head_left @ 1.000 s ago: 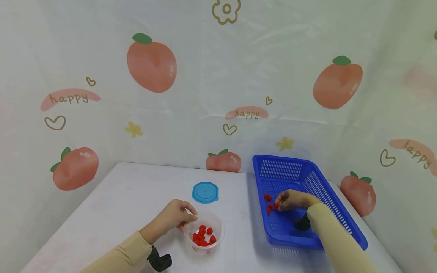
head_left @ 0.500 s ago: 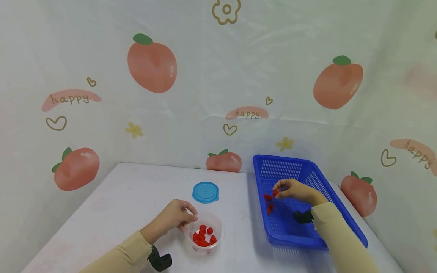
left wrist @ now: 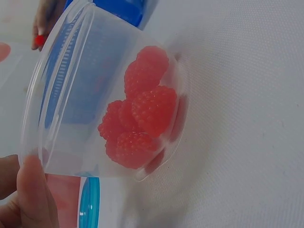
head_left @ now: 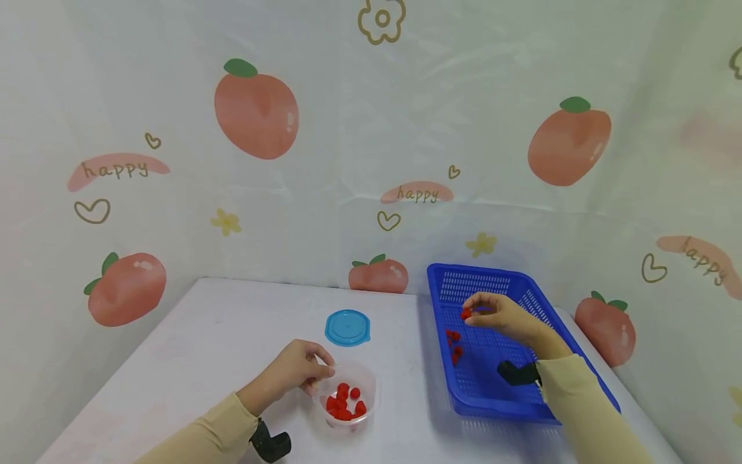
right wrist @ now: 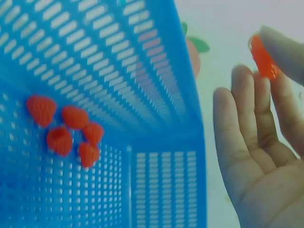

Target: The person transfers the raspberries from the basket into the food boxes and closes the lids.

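Between thumb and fingertips my right hand [head_left: 501,316] pinches one raspberry [right wrist: 264,58], held above the blue basket [head_left: 498,409]. Several raspberries [right wrist: 59,140] lie on the basket floor, by its left wall in the head view. My left hand [head_left: 298,364] grips the rim of a clear round plastic tub [left wrist: 71,152] that stands on the table. Inside the tub sit several more raspberries [left wrist: 154,109], seen through its wall in the left wrist view.
Behind the tub lies a blue lid [head_left: 348,327] on the white table [head_left: 243,316]. A printed curtain [head_left: 324,129] rises along the table's back edge. Black wrist devices [head_left: 271,443] sit below both hands.
My right hand has lifted a raspberry off the basket floor and moved up and away from me. My left hand and the tub have stayed in place.
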